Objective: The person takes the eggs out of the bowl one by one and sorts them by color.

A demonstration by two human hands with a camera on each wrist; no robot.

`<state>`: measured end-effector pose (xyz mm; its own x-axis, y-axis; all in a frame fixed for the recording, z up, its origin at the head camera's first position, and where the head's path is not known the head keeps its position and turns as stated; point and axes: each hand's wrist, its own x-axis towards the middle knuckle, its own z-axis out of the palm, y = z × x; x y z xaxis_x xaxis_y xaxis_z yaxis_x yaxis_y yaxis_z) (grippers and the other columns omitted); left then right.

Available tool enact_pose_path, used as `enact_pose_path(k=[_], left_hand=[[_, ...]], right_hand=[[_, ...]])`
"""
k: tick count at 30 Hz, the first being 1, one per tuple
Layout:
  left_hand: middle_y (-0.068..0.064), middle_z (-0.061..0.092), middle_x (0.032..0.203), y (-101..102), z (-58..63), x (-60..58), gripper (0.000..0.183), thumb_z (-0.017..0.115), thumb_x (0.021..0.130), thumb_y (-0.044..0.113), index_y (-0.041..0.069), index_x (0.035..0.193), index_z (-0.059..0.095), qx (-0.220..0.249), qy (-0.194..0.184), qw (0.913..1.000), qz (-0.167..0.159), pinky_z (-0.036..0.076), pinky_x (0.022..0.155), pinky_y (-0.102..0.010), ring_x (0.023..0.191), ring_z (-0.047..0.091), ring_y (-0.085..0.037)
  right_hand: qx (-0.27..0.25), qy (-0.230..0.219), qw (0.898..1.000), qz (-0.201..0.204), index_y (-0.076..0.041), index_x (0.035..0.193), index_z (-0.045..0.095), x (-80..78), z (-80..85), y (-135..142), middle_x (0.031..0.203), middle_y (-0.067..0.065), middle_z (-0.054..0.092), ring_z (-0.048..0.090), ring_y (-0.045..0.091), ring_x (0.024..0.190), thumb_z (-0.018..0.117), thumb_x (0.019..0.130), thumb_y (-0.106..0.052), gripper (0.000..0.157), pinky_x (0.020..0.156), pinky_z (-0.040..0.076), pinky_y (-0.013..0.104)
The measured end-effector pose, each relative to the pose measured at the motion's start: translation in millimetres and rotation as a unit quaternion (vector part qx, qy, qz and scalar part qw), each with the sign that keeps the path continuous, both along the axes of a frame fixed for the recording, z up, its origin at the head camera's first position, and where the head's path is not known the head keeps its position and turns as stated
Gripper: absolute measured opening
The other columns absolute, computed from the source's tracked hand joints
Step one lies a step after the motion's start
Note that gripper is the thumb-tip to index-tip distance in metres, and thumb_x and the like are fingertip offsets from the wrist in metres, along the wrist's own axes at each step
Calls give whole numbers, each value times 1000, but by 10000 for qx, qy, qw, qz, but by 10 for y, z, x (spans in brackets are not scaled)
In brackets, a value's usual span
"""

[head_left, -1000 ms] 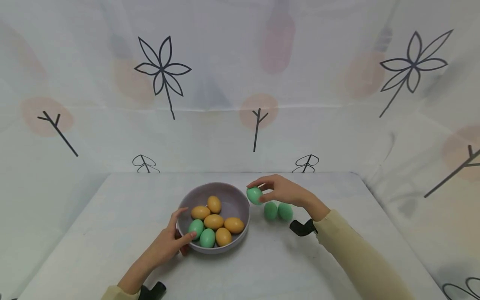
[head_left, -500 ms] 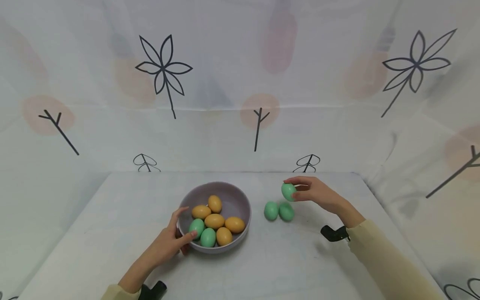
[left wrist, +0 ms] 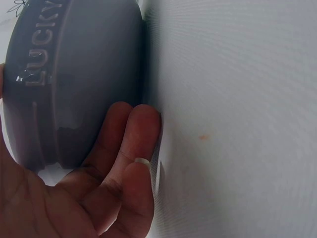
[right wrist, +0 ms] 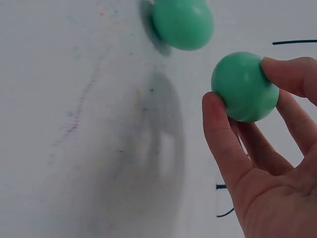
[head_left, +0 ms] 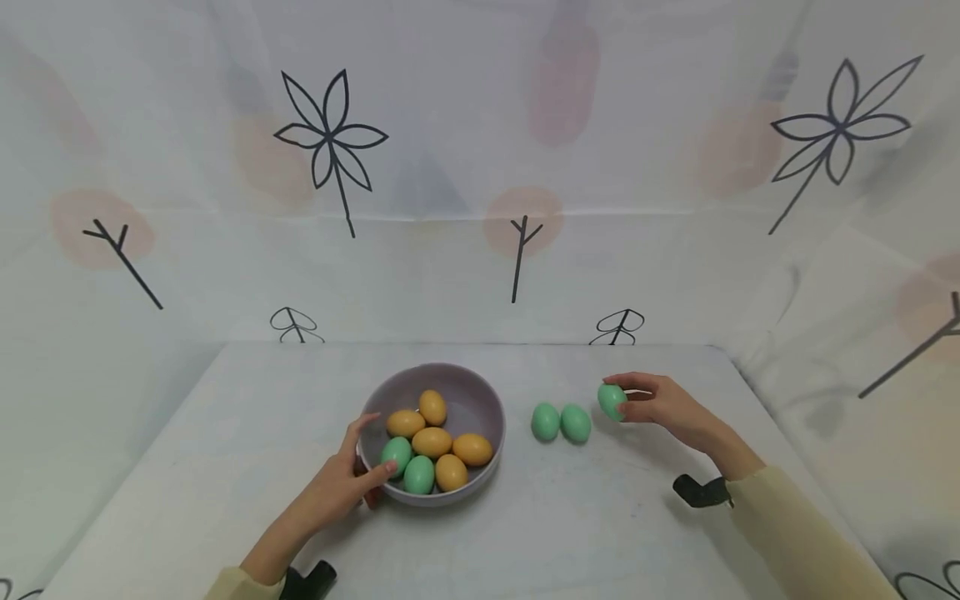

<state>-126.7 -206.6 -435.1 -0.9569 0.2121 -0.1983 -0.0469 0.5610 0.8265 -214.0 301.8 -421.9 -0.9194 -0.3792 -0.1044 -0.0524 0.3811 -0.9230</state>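
Observation:
My right hand [head_left: 667,408] pinches a green egg [head_left: 612,402] between thumb and fingertips, at the right of two other green eggs [head_left: 576,423] that lie side by side on the table. In the right wrist view the pinched egg [right wrist: 245,87] casts a shadow with the hand, and another green egg shows beyond it. My left hand [head_left: 341,483] grips the left side of a greyish-purple bowl [head_left: 480,404], thumb over the rim and fingers against its outer wall. Inside the bowl lie several yellow eggs [head_left: 432,442] and two green eggs [head_left: 418,475]. Raised lettering marks the bowl's wall [left wrist: 89,64] in the left wrist view.
A white cloth covers the table [head_left: 570,533]. Behind it hangs a pale backdrop [head_left: 420,275] printed with dark plant drawings and soft coloured patches. Each wrist wears a black camera mount, the right one [head_left: 701,492] close over the tabletop.
My right hand has carried the green egg from beside the bowl's rim to the right, past the two green eggs, and lowered it. The left hand keeps its grip on the bowl.

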Motion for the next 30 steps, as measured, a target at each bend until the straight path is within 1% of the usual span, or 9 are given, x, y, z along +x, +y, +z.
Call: enact_pose_path(k=[6,11,14,18,22,26,30], left_hand=[[-6,63,71,3,-19,9,80,66,95,43,26,155,15,-4,0,10000,64,45,60,-33,64,58,-20],[-6,63,70,0,-20,5,80,65,95,42,26,155,15,-36,15,10000,41,45,61,-33,64,58,-20],[-6,63,70,0,-18,-1,79,65,96,43,26,155,14,-72,15,10000,26,45,61,-33,64,58,-20],[-6,63,71,3,-19,-8,80,65,95,43,26,155,14,-84,7,10000,31,45,61,-33,64,58,-20],[-6,63,71,3,-28,-14,80,65,95,44,27,155,15,-66,6,10000,42,45,61,-34,65,58,-20],[-6,63,71,0,-37,-17,80,65,95,44,27,155,15,-45,-19,10000,46,45,61,-34,65,58,-20],[-6,63,71,-5,-40,-14,80,65,95,43,27,155,14,-25,-10,10000,32,45,61,-34,65,59,-20]], right_hand=[[120,-2,9999,-75,-5,138,57,55,-95,-2,141,17,52,52,34,123,73,90,-15,52,89,50,34],[82,-93,9997,-204,-5,137,58,82,-150,-11,143,17,50,55,29,120,74,88,-16,53,87,51,35],[32,-173,9995,-279,-5,136,59,96,-172,-23,141,17,51,57,26,117,75,87,-16,53,85,52,35],[87,-194,9995,-239,-4,137,58,105,-200,-41,137,19,54,59,23,113,75,88,-16,53,84,52,36],[189,-148,9995,-196,-4,137,57,110,-218,-55,140,20,52,55,30,120,75,86,-13,55,83,51,36],[254,-41,9996,-96,-2,138,56,109,-227,-66,145,22,47,48,41,128,76,82,-6,60,85,50,34],[436,145,9989,9,-2,137,56,105,-224,-84,145,22,47,47,45,129,77,80,-5,61,86,50,34]])
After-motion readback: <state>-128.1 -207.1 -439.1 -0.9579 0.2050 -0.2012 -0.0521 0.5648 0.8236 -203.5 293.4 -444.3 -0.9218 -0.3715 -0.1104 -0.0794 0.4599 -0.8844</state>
